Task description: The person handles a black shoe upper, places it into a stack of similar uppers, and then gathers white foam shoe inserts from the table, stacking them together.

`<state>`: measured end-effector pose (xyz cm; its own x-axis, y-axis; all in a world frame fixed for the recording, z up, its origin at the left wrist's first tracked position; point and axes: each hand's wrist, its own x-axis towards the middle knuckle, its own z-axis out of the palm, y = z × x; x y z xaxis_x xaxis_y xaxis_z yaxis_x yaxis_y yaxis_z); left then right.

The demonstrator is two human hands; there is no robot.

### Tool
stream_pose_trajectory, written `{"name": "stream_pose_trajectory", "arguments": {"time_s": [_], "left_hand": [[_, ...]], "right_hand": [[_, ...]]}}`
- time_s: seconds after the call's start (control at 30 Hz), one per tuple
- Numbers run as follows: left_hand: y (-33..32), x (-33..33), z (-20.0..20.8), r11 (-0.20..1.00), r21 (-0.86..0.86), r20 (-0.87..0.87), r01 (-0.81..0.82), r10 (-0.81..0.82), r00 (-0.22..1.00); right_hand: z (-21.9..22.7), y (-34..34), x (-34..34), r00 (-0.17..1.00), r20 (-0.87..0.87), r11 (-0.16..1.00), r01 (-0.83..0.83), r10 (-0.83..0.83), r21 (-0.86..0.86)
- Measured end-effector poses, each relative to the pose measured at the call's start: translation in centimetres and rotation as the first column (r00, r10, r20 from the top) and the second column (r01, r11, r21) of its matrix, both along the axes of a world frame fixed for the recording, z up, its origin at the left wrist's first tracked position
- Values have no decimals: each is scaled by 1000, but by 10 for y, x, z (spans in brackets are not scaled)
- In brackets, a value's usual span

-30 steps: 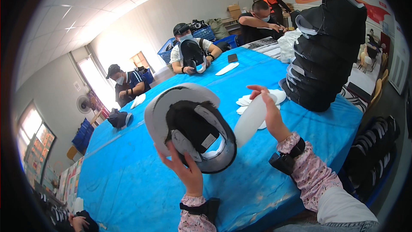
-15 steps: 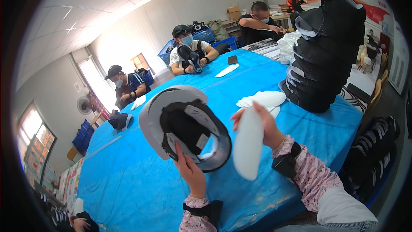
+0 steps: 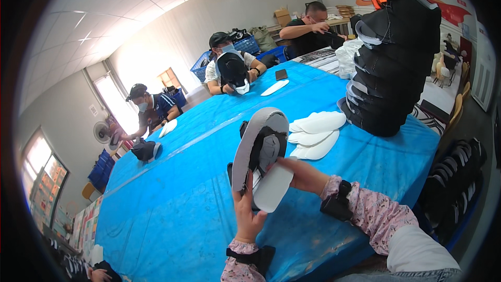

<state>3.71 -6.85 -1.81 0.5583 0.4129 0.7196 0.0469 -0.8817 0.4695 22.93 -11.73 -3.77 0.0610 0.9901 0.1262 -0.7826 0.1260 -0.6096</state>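
Observation:
In front of me, over the blue-covered table, is a black and grey shoe upper [image 3: 262,136], held upright with its opening facing me. My left hand [image 3: 246,216] grips its lower side, the fingers partly hidden behind it. A white insole [image 3: 274,188] is in my right hand [image 3: 305,175], its far end reaching into the opening of the upper. The fingertips of that hand are partly covered by the insole and the upper. Just beyond my right hand lie several more white insoles [image 3: 319,138], overlapping on the table.
A tall stack of black shoe uppers [image 3: 394,73] stands at the right of the blue table cover [image 3: 172,214]. Co-workers sit along the far side. Near them lie a single white insole [image 3: 274,87] and a dark upper [image 3: 145,150]. More dark shoes fill a bin [image 3: 454,188] at lower right.
The shoe upper has turned upright and shifted right. My right hand has brought the insole left, into its opening. Across the table, a co-worker has tipped a dark shoe downward.

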Motion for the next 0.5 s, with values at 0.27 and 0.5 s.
{"name": "stream_pose_trajectory", "arguments": {"time_s": [0.27, 0.5], "left_hand": [[-2, 0, 8, 960, -219, 39, 176, -171, 984], [2, 0, 11, 936, -256, 126, 242, -216, 968]], "right_hand": [[20, -18, -29, 525, 832, 959, 280, -179, 29], [38, -32, -41, -191, 772, 761, 145, -606, 633]]}}
